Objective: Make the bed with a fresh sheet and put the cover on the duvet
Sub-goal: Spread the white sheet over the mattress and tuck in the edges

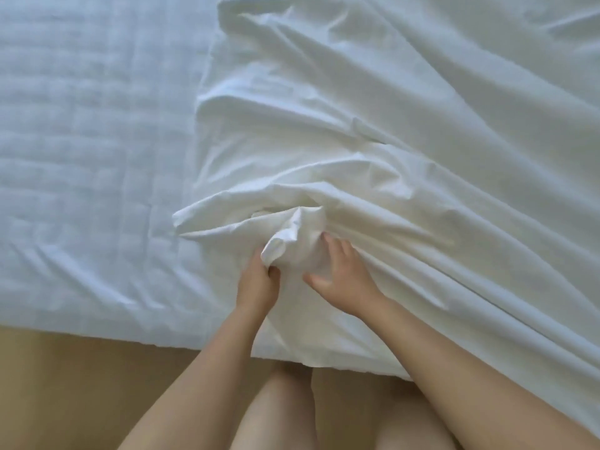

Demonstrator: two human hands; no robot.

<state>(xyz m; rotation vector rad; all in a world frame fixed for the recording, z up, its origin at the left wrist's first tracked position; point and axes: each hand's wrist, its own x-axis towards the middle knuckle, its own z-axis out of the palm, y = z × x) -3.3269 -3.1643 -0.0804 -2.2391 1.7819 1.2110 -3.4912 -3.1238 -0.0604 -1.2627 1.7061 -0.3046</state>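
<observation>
A white sheet (406, 125) lies rumpled over the right part of the bed, with folds running toward its near edge. The quilted mattress pad (91, 141) shows bare on the left. My left hand (258, 280) grips a bunched fold of the sheet near the bed's near edge. Beside it, my right hand (341, 274) rests on the same bunch with fingers spread and fairly straight, thumb pointing left. The sheet hangs over the near edge between my forearms.
Tan floor (65, 384) runs along the near side of the bed. My bare legs (285, 414) stand close against the bed edge. The sheet's loose left edge (207, 102) runs down the middle of the bed.
</observation>
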